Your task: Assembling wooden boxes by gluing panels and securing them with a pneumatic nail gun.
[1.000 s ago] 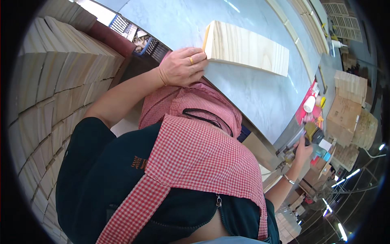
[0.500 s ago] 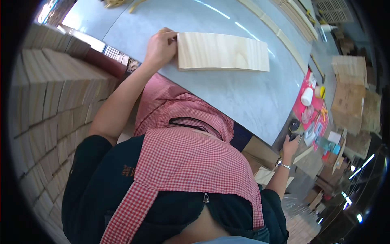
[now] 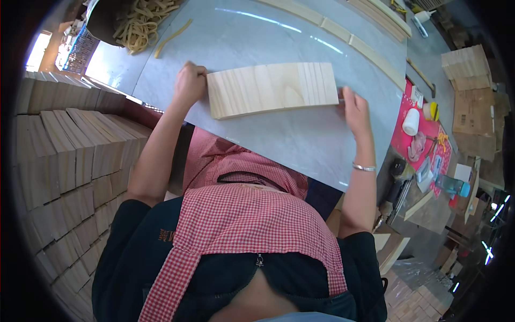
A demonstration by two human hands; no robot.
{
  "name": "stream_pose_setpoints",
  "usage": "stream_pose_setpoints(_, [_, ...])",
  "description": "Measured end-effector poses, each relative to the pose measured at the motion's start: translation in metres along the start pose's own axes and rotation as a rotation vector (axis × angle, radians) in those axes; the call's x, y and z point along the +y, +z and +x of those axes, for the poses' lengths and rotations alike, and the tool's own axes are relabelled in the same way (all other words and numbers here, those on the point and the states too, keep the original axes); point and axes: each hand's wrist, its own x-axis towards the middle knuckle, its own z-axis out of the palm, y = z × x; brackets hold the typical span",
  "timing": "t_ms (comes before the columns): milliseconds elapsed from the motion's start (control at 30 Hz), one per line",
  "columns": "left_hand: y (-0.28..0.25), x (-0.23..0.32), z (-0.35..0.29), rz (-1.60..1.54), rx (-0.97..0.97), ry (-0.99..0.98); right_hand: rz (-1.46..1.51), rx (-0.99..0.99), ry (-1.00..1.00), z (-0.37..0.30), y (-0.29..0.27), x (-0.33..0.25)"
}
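Note:
A pale wooden board [image 3: 273,90] with visible grain, thick along its near edge, lies crosswise on the grey marbled table [image 3: 279,137]. My left hand [image 3: 190,85] is closed at its left end, the fingers curled against the edge. At the right end, my right hand [image 3: 355,110] has its fingertips at the board's edge, thumb and fingers bent around that end. The fingers' far sides are partly hidden by the board and the hands.
Stacked wooden blocks [image 3: 70,145] rise at left. Curled tan bands [image 3: 142,27] spill from a dark container at the far left. Long strips [image 3: 338,33] lie along the table's far side. Right of the table are a black handheld tool [image 3: 396,188], a white spool [image 3: 411,122] and a bottle [image 3: 453,185].
My right hand has left the black handheld tool beside the table and come to the board's right end. The board appears turned slightly and shifted left in view, with my left hand still on it.

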Motion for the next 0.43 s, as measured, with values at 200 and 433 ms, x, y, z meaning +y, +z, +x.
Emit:
stream_pose_setpoints(200, [-0.056,0.057,-0.043,-0.944,-0.057,-0.416,-0.050,-0.100,-0.221,0.004,0.033,-0.042])
stream_pose_setpoints(433, [-0.046,0.016,-0.060,-0.606,0.258,-0.208,0.019,-0.252,-0.768,-0.062,0.054,-0.067])
